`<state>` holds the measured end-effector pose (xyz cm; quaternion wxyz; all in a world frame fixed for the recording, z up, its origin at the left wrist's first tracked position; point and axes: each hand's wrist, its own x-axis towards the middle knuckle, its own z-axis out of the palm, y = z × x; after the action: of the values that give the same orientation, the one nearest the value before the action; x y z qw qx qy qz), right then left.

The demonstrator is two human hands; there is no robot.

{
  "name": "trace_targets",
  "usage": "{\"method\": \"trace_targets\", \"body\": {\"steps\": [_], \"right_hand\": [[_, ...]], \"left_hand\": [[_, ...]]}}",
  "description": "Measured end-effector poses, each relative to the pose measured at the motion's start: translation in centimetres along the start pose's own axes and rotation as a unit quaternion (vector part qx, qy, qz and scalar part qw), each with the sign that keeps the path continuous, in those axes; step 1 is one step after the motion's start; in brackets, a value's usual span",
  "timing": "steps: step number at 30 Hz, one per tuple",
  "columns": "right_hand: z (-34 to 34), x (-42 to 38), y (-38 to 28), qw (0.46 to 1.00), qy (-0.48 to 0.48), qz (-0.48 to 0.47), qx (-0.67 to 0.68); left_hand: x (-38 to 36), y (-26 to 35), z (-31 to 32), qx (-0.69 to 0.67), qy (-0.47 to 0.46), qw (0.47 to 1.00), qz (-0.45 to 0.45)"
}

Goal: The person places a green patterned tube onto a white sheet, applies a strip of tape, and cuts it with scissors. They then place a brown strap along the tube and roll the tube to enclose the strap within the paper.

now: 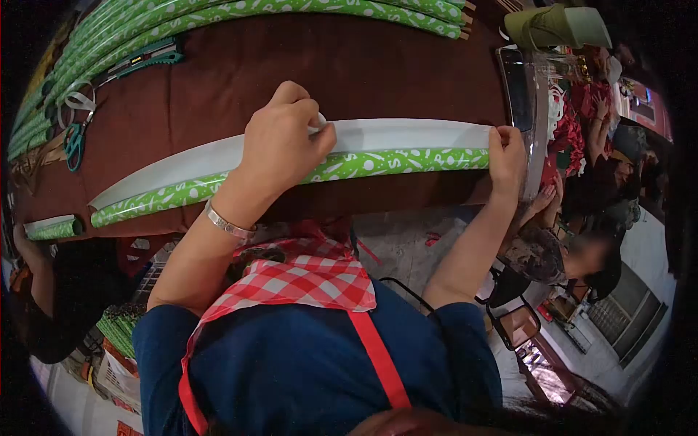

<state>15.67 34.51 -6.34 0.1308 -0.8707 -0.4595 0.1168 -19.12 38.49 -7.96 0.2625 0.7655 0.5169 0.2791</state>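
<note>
Checked apron (305, 283) faces green paper (407, 161) lettered "S".

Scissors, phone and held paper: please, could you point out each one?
Scissors (77, 131), head view: teal handle.
Phone (516, 91), head view: dark screen.
Held paper (392, 136), head view: white side.

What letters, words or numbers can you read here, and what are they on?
"S": white letter, printed more than once on the green patterned paper on the table.
"P": probably, on the same paper, but less clear.
Too small or blurred: the other shapes on that paper, the print on the green rolls and any marks on the cutter.
I can't read any whole word, brand or number.
</note>
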Motion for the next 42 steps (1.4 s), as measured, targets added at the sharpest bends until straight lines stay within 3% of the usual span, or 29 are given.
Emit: {"method": "trace_targets", "body": {"steps": [16, 19, 21, 24, 26, 30, 42], "right_hand": [[0.4, -0.1, 0.5, 0.999, 0.023, -0.024, -0.041], [0.8, -1.1, 0.0, 0.970, 0.174, -0.117, -0.125], [1.1, -2.1, -0.4, 0.962, 0.201, -0.157, -0.096], [2.4, -4.2, -2.3, 0.900, 0.248, -0.357, -0.025], [2.9, -6.9, -5.2, 0.899, 0.203, -0.387, 0.018], [5.3, -10.2, -9.3, 0.853, 0.025, -0.502, 0.140], [6.3, -10.8, -11.3, 0.843, -0.010, -0.532, 0.076]], "left_hand": [[0.0, 0.1, 0.3, 0.016, 0.001, 1.000, -0.007], [0.1, 0.2, 0.4, 0.023, 0.009, 1.000, 0.003], [0.0, 0.1, 0.3, 0.022, 0.003, 1.000, 0.002], [-0.1, 0.1, 0.2, 0.014, -0.006, 1.000, -0.014], [-0.1, -0.1, 0.3, 0.020, 0.000, 1.000, -0.008], [-0.1, -0.1, 0.3, 0.017, 0.015, 1.000, 0.005], [-0.4, -0.2, 0.1, -0.002, 0.003, 1.000, 0.005]]}}
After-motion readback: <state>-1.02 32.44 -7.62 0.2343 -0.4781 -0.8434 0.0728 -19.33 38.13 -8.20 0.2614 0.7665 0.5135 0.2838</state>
